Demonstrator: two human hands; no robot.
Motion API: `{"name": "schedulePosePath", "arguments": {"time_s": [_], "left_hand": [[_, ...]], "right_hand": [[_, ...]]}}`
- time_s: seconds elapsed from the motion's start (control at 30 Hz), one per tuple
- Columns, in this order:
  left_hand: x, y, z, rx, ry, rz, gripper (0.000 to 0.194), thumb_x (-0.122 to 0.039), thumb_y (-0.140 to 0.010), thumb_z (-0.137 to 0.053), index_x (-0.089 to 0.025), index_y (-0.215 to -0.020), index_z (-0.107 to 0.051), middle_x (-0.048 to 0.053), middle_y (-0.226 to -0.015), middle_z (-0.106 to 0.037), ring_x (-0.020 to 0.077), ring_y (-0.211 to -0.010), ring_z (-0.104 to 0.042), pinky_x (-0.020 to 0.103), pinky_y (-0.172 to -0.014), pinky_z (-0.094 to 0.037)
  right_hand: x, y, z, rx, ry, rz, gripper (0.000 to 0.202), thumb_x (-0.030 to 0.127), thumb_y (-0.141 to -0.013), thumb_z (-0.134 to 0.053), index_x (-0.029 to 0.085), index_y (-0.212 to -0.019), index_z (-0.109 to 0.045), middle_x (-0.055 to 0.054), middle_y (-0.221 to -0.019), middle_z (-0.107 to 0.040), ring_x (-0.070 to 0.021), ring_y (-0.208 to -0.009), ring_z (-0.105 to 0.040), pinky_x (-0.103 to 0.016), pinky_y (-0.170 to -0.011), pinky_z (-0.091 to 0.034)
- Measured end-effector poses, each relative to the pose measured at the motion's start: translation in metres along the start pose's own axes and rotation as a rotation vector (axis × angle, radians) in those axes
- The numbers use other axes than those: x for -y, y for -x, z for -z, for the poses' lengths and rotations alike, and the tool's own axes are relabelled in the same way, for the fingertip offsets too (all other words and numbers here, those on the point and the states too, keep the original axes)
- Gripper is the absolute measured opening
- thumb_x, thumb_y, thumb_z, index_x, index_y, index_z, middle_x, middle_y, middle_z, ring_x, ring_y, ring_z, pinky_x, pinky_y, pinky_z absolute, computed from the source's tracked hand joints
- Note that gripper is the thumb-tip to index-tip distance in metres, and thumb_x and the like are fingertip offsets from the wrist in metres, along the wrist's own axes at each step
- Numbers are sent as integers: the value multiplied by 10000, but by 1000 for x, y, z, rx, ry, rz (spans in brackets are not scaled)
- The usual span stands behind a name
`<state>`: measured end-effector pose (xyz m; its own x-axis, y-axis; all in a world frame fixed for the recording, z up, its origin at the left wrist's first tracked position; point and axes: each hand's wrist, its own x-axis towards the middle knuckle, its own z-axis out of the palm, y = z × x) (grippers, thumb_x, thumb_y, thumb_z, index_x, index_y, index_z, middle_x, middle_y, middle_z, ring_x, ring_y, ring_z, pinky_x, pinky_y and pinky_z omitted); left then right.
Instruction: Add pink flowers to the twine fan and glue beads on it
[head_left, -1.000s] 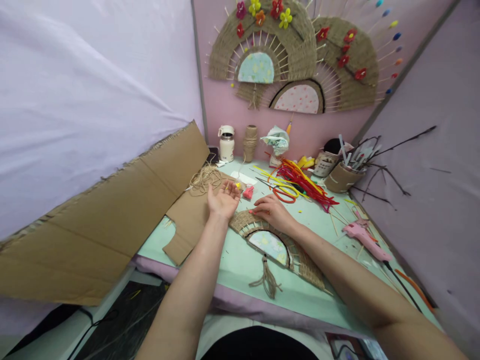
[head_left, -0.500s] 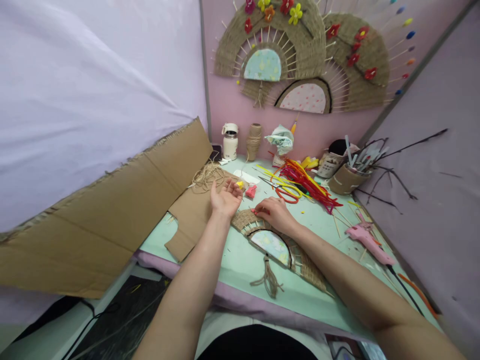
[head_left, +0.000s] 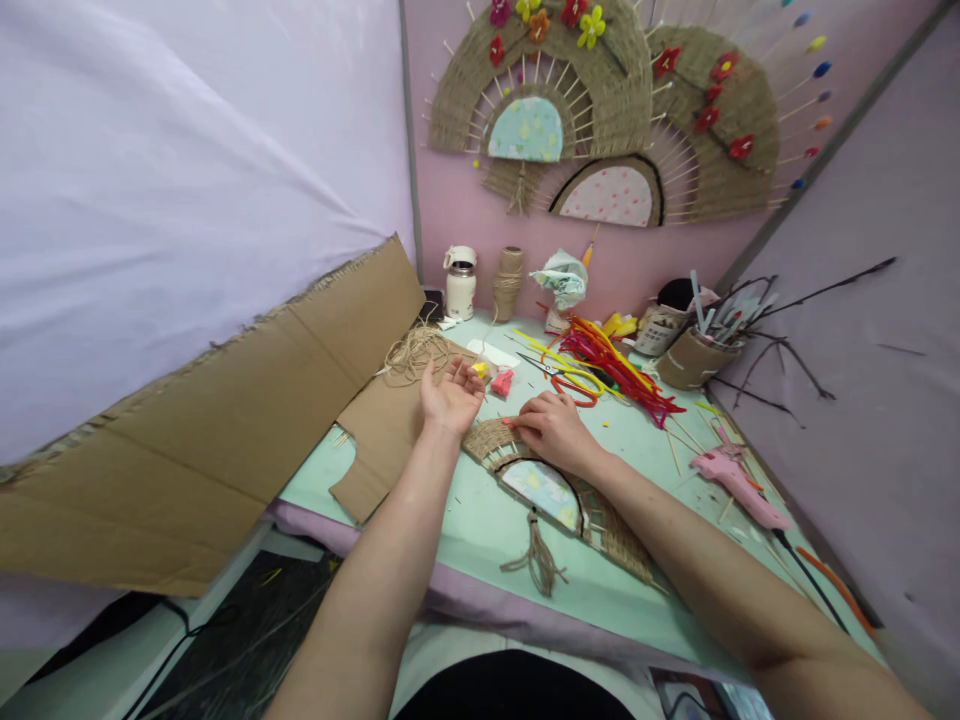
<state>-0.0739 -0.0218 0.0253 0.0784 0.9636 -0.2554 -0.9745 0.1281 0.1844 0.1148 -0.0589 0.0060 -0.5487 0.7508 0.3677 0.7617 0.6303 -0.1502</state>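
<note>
Woven fan: this fan (head_left: 491,438) is lying flat on the green-covered table (head_left: 465,520), its tassel (head_left: 538,560) trailing toward you.
Left hand: you are holding it (head_left: 452,398) open, palm up, just beyond the fan's left end, its fingers loosely curling.
Right hand: you are pinching (head_left: 556,432) a small red piece (head_left: 509,422) at the fan's upper edge.
Scissors: the orange-and-yellow scissors (head_left: 576,385) are resting beyond the fan.
Glue gun: the pink glue gun (head_left: 741,487) is lying right of the fan.
Cardboard: a cut sheet (head_left: 386,425) is lying left of the fan.
</note>
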Motion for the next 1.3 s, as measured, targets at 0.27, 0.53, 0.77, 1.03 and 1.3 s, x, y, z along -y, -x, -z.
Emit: {"name": "schedulePosePath", "arguments": {"time_s": [0.27,0.53,0.77,1.03,1.3], "left_hand": [[0,1,-1,-22,-4,-5,311,-431,-865,-455,-145,-841,-576,47,-724,-577,132,-623,-562,248,-568,-456],[1,0,0,-9,2,-4,325,-433,-864,-447,-137,-832,-578,53,-722,-578,133,-625,-559,250,-565,-457],[0,-1,2,-5,14,-8,310,-424,-860,-458,-140,-825,-575,52,-720,-582,137,-620,-558,255,-562,-453],[-1,-1,0,-18,5,-10,308,-428,-869,-448,-150,-828,-574,46,-711,-576,135,-616,-557,251,-559,-449],[-1,-1,0,-18,-5,-9,318,-427,-867,-440,-143,-822,-576,42,-705,-567,130,-609,-554,249,-563,-449]], "right_hand": [[12,5,10,80,131,19,229,191,-827,-566,243,-978,-731,-70,-897,-635,-220,-891,-452,-384,-801,-264],[11,5,6,112,184,23,260,168,-817,-555,229,-1008,-721,-77,-930,-625,-232,-912,-446,-392,-801,-267],[10,5,9,79,138,9,260,163,-828,-549,233,-1010,-721,-76,-948,-638,-227,-918,-453,-389,-816,-275],[8,6,8,51,86,-2,308,145,-839,-521,241,-1064,-708,-72,-948,-649,-227,-924,-463,-382,-808,-280],[8,6,5,105,92,1,275,148,-827,-542,257,-1007,-720,-64,-958,-648,-222,-929,-464,-373,-771,-272]]}}
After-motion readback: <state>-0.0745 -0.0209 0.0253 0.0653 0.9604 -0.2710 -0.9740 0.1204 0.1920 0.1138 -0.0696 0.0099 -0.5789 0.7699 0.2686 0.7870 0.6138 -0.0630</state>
